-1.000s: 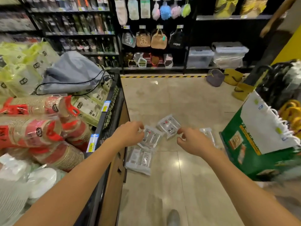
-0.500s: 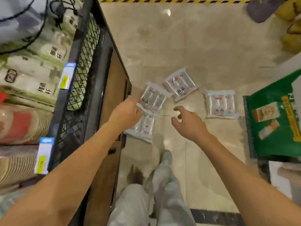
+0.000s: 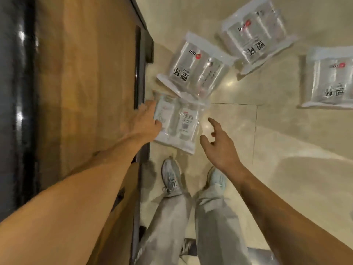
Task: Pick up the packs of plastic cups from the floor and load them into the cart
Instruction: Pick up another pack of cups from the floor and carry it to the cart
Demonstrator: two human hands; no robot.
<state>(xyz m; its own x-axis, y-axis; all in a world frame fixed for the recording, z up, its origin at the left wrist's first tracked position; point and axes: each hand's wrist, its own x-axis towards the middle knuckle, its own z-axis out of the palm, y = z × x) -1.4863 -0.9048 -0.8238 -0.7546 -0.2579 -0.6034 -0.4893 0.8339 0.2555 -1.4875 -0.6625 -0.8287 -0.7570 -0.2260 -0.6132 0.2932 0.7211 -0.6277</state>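
Several clear packs of plastic cups lie on the beige tiled floor. My left hand (image 3: pixel 145 123) grips the left edge of the nearest pack (image 3: pixel 179 123), thumb on top of it. My right hand (image 3: pixel 219 146) hovers with fingers spread just right of that pack, apart from it. A second pack (image 3: pixel 196 67) overlaps the nearest one's far end. A third pack (image 3: pixel 256 35) lies farther right, and another pack (image 3: pixel 332 79) sits at the right edge. The cart (image 3: pixel 86 73) shows only its wooden side panel on the left; its basket is out of view.
My two feet in light shoes (image 3: pixel 171 178) stand right below the nearest pack, close to the cart's black frame (image 3: pixel 140 73). Bare floor (image 3: pixel 286 140) stretches to the right of my right hand.
The view has dropped much closer to the floor. My left hand has closed on the nearest pack's edge, and my right hand has come down beside it.
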